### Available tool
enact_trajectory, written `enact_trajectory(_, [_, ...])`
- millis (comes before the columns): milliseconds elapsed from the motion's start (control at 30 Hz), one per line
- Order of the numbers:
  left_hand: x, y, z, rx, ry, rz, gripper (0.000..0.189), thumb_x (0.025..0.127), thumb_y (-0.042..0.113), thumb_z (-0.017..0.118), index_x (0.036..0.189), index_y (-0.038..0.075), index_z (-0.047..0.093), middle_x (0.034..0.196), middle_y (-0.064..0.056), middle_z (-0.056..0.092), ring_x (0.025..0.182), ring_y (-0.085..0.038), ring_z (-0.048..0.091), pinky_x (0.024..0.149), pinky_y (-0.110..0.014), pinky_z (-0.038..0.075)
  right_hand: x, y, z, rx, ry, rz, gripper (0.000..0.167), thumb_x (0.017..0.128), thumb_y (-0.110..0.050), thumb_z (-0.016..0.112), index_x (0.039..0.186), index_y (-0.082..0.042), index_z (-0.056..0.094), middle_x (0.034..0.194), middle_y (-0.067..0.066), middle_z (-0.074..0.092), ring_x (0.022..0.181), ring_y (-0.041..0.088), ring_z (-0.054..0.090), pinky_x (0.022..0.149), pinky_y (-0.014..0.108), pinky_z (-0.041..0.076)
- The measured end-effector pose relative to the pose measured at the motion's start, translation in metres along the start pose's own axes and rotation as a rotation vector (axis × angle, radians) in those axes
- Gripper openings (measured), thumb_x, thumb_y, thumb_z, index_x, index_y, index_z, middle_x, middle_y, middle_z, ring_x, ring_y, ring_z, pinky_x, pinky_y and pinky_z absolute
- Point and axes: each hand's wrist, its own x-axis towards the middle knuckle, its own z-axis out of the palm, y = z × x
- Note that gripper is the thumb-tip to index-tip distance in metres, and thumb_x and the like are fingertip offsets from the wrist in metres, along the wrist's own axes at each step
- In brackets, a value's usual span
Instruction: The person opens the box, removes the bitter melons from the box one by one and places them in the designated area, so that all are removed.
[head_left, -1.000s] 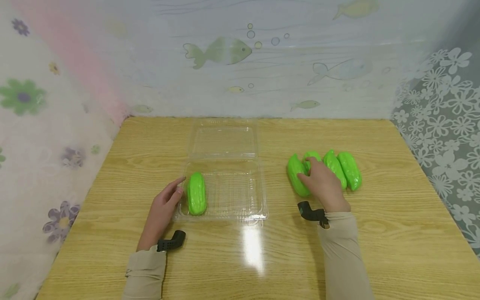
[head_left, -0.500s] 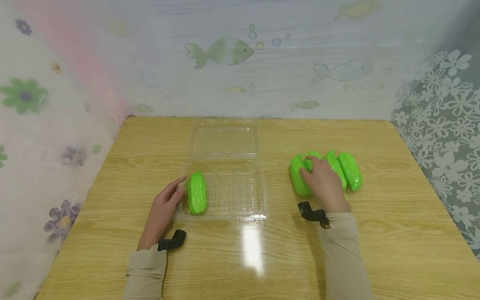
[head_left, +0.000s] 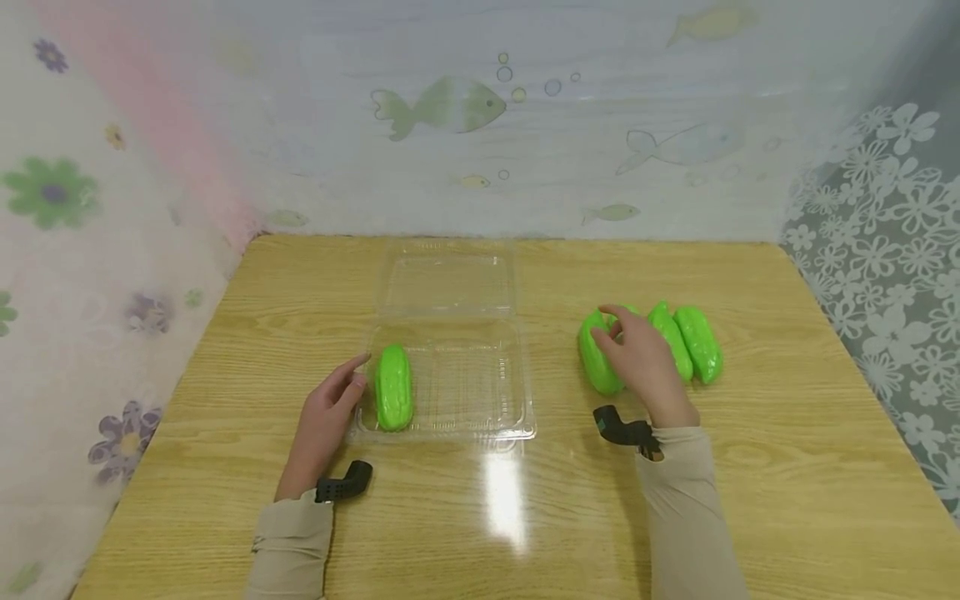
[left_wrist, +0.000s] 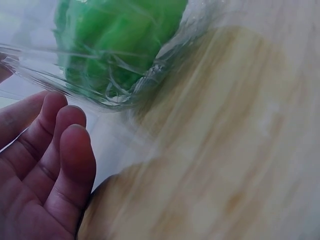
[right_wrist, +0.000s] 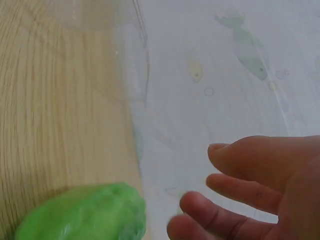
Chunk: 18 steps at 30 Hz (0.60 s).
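My left hand (head_left: 326, 421) rests at the left side of a clear plastic clamshell box (head_left: 465, 434), its fingertips at the box wall. Inside the box, along the left, lies a glossy green, ridged gourd (head_left: 393, 387); the left wrist view shows its end through the plastic. My right hand (head_left: 647, 362) hovers over a row of several similar green gourds, fingers apart and bent slightly. Nearest its thumb is the leftmost gourd (head_left: 597, 358) of that row; another is partly hidden under the hand. The right wrist view shows a gap between the fingers and a gourd (right_wrist: 87, 215).
The box lid (head_left: 450, 279) lies folded back, away from me. Two more gourds lie right of the hand, the outermost gourd (head_left: 699, 343) being fully visible. A patterned wall (head_left: 450, 167) rises behind the wooden table (head_left: 420, 525). Black camera mounts sit on both wrists.
My right hand has lifted slightly and its index finger has straightened away from the gourds. The leftmost gourd shifted slightly to the right at first. My left hand stays in place.
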Motion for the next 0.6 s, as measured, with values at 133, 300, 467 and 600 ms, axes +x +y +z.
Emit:
enact_trajectory(133, [-0.004, 0.000, 0.000, 0.009, 0.018, 0.001, 0.037, 0.095, 0.030, 0.043, 0.129, 0.015, 0.049, 0.102, -0.010, 0.054, 0.088, -0.013, 0.048, 0.075, -0.020, 0.039, -0.003, -0.007, 0.002, 0.119, -0.013, -0.041, 0.048, 0.091, -0.036, 0.048, 0.133, -0.013, 0.041, 0.102, 0.007, 0.055, 0.089, 0.024, 0.055, 0.070, 0.038, 0.043])
enact_trajectory(300, [-0.008, 0.002, 0.000, 0.009, 0.040, -0.001, 0.037, 0.095, 0.029, 0.043, 0.128, 0.014, 0.049, 0.102, -0.010, 0.054, 0.088, -0.014, 0.047, 0.073, -0.020, 0.039, -0.006, -0.022, 0.007, 0.224, -0.027, -0.108, 0.044, 0.091, -0.034, 0.051, 0.130, -0.014, 0.044, 0.105, 0.005, 0.055, 0.096, 0.025, 0.053, 0.075, 0.040, 0.043])
enact_trajectory(467, [-0.011, 0.004, 0.001, -0.021, 0.046, 0.001, 0.037, 0.095, 0.027, 0.044, 0.129, 0.012, 0.049, 0.102, -0.013, 0.054, 0.089, -0.021, 0.048, 0.072, -0.020, 0.038, -0.009, -0.032, 0.018, 0.292, -0.038, -0.167, 0.041, 0.090, -0.032, 0.052, 0.127, -0.015, 0.048, 0.103, 0.000, 0.056, 0.095, 0.018, 0.053, 0.077, 0.036, 0.043])
enact_trajectory(600, [-0.012, 0.005, -0.001, -0.049, 0.052, 0.000, 0.036, 0.095, 0.025, 0.045, 0.128, 0.011, 0.049, 0.103, -0.014, 0.054, 0.089, -0.022, 0.048, 0.072, -0.019, 0.038, -0.010, -0.042, 0.030, 0.426, -0.082, -0.210, 0.037, 0.090, -0.031, 0.053, 0.125, -0.017, 0.050, 0.102, 0.000, 0.056, 0.093, 0.017, 0.054, 0.074, 0.038, 0.045])
